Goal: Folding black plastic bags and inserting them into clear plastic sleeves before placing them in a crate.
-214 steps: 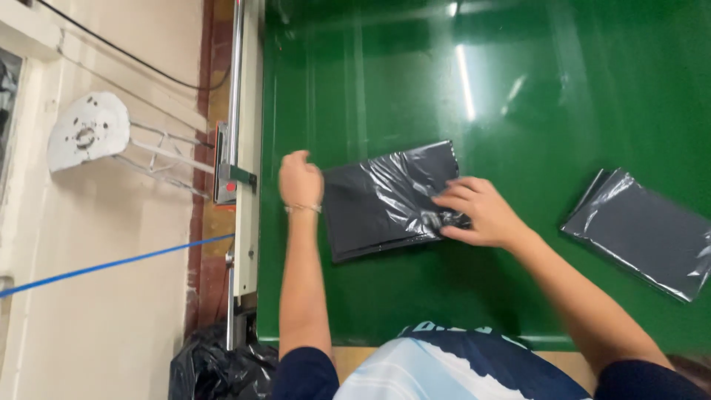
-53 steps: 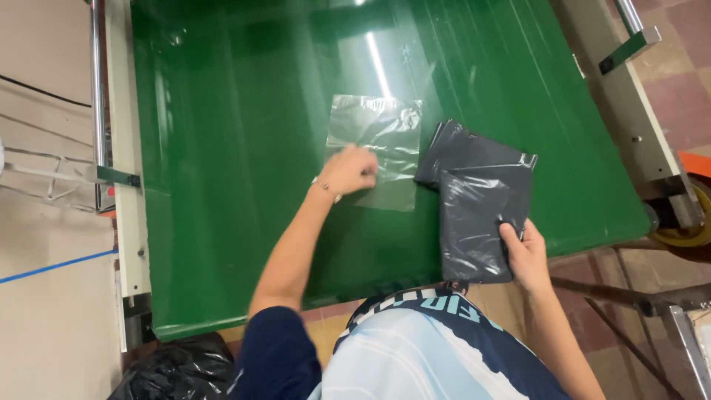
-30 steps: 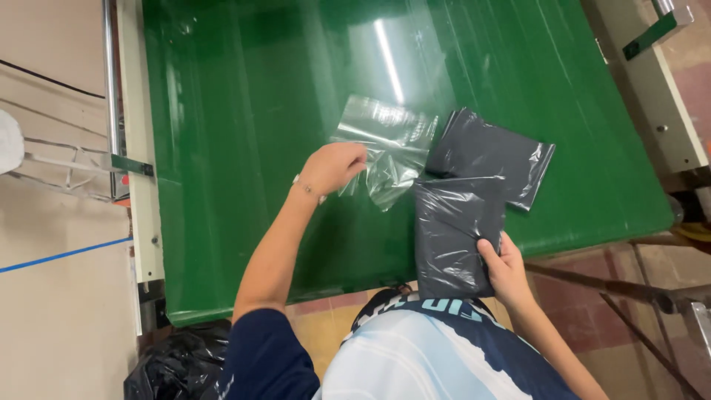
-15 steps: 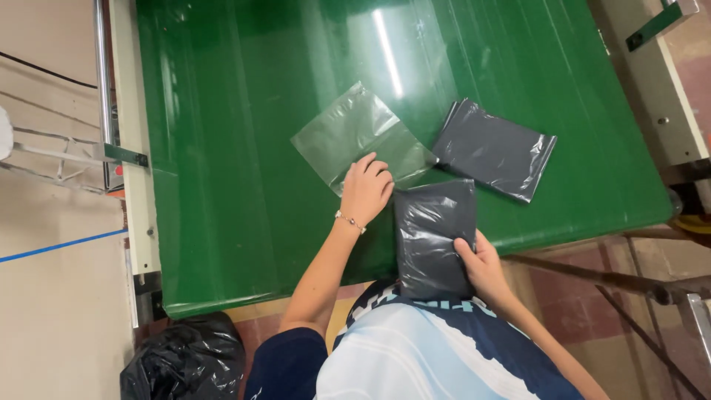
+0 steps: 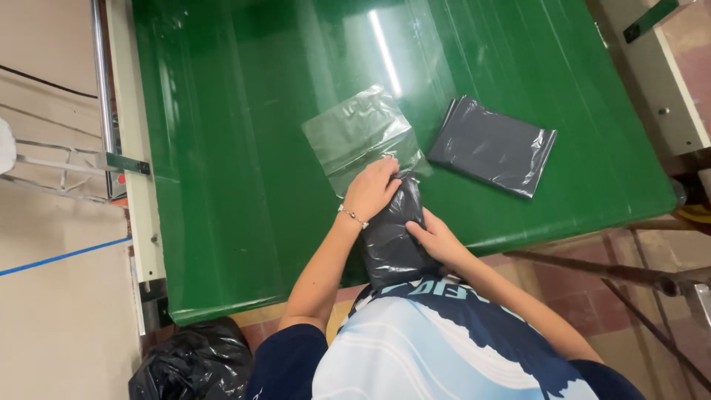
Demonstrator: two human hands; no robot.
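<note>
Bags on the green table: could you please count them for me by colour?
Dark grey bags: 2, one held by both hands, one lying apart to the right
Clear bags: 1, flat under the left hand's fingertips
Total: 3

I'm looking at a packing workshop. A wide green conveyor belt (image 5: 244, 185) runs under my hands. Beyond them lie plastic-wrapped packs (image 5: 492, 146).

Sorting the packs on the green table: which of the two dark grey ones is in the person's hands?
The near dark grey pack at the table's front edge, gripped by the left hand and right hand. The other dark pack lies flat, untouched, farther right.
</note>
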